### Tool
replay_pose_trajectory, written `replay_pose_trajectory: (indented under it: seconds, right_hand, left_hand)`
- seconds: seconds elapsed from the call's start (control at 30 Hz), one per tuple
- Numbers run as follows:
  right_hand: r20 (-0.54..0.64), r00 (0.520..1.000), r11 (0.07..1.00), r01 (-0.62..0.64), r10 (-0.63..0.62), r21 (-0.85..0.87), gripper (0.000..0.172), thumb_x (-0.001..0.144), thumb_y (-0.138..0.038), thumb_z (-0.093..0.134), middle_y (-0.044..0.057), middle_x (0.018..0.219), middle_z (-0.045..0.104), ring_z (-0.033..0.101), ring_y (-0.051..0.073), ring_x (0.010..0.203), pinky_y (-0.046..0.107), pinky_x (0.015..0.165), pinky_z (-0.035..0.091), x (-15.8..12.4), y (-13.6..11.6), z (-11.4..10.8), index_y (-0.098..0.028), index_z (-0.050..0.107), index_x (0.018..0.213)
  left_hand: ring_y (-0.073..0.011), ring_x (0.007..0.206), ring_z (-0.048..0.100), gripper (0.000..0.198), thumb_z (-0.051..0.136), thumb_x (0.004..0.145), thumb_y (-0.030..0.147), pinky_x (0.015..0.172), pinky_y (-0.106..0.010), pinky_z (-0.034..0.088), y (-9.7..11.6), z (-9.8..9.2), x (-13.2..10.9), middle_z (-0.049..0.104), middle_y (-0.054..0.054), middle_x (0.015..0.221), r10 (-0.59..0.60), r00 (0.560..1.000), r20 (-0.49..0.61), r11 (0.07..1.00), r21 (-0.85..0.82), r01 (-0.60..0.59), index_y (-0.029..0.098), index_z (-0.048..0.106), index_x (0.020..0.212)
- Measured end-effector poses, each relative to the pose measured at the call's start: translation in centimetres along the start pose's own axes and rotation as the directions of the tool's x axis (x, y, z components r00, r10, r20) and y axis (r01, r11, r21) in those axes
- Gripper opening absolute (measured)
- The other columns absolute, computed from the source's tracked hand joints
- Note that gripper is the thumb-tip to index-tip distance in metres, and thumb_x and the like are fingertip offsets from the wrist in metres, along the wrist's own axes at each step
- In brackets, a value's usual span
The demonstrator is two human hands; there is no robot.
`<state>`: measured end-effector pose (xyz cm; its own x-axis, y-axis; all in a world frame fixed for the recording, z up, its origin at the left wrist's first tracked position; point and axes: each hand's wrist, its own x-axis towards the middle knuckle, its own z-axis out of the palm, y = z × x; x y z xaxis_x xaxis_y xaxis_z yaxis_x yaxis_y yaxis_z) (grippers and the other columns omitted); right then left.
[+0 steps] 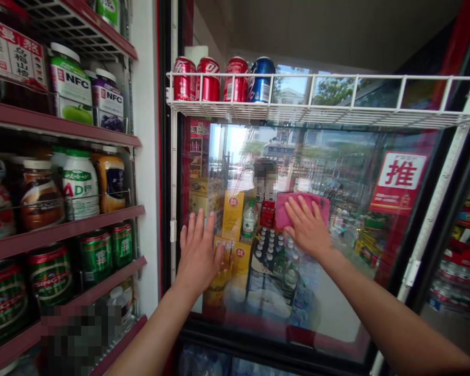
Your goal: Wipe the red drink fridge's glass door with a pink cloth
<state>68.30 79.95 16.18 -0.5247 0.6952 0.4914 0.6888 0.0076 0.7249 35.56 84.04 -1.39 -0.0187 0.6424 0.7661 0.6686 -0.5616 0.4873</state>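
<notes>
Plainly, we hold our right hand flat over a pink cloth against the glass door, its fingers slightly spread. The cloth lies below the white rack and to the left of the red sticker. We raise our left hand left of it, fingers a little apart; we cannot tell whether it touches the glass. Three red cans and a blue can stand at the rack's left end.

Three red cans and one blue can in a white wire rack
</notes>
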Motion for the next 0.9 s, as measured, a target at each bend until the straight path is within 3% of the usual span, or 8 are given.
replay_pose_trajectory:
  seconds: [0.13,0.27,0.43,0.73,0.9]
  right_hand:
    - [-0.07,0.986,0.986,-0.154,0.15,-0.056,0.074,0.104,-0.041,0.055,0.02,0.173,0.047,0.03,0.036,0.169,0.064,0.137,0.021,-5.8,5.4,0.1,-0.011,0.04,0.17]
    - [-0.108,0.966,0.969,-0.24,0.233,-0.062,0.074,0.102,-0.04,0.052,0.022,0.173,0.045,0.028,0.039,0.169,0.067,0.135,0.022,-7.0,6.0,0.6,-0.008,0.043,0.168]
    - [-0.134,0.956,0.961,-0.271,0.262,-0.049,0.076,0.104,-0.044,0.053,0.021,0.177,0.039,0.025,0.042,0.169,0.07,0.135,0.021,-2.7,1.6,0.8,-0.008,0.04,0.17]
    - [-0.022,0.998,0.994,-0.062,0.064,0.092,0.07,0.11,-0.04,0.046,0.011,0.184,0.026,0.016,0.039,0.172,0.069,0.138,0.009,8.3,-7.9,-0.2,-0.013,0.036,0.173]
    - [0.03,0.993,0.979,0.104,-0.111,0.175,0.07,0.111,-0.038,0.046,0.008,0.185,0.021,0.011,0.037,0.173,0.067,0.14,0.009,14.2,-13.7,0.0,-0.013,0.032,0.174]
  left_hand:
    - [-0.0408,0.173,0.015,0.077,0.053,0.107,0.04,0.134,-0.068,0.028,-0.2,-0.3,0.0,0.018,-0.019,0.185,-0.007,1.0,0.008,1.0,0.004,0.007,0.016,0.027,0.175]
    - [-0.0411,0.173,0.015,0.076,0.052,0.107,0.04,0.135,-0.068,0.026,-0.8,-0.1,-0.1,0.019,-0.019,0.185,-0.023,1.0,-0.001,1.0,0.008,0.023,0.016,0.027,0.175]
    - [-0.0414,0.173,0.014,0.076,0.052,0.108,0.041,0.134,-0.069,0.026,-1.4,0.0,0.0,0.017,-0.019,0.185,-0.027,1.0,-0.001,1.0,0.011,0.027,0.017,0.027,0.175]
    - [-0.0411,0.172,0.018,0.074,0.05,0.109,0.042,0.134,-0.07,0.026,-3.3,-0.8,1.2,0.023,-0.017,0.184,-0.038,0.999,0.007,0.999,0.009,0.038,0.016,0.029,0.175]
    - [-0.0412,0.172,0.018,0.075,0.053,0.107,0.041,0.135,-0.069,0.024,-4.5,-1.8,2.1,0.022,-0.015,0.185,-0.038,0.999,0.03,0.999,0.032,0.037,0.017,0.03,0.174]
